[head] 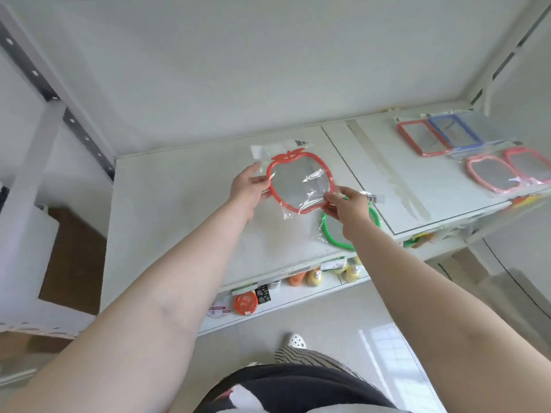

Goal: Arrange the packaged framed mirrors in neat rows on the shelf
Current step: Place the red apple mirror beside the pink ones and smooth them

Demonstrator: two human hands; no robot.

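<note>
Now | both arms outstretched; left hand (249, 189), right hand (347, 208) pinching red apple mirror (299, 181)

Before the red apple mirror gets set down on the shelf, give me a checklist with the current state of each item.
1. Both hands on the red apple mirror: ok, left hand grips its left edge, right hand its lower right edge.
2. Bare shelf to the left for placing: ok.
3. Green mirror out of the way: not ok, it lies under the right hand, partly hidden.
4. Existing rows to match: ok, red rectangular mirror, blue one and two pink ones lie at the right.
5. Wrapper intact: cannot tell.
</note>
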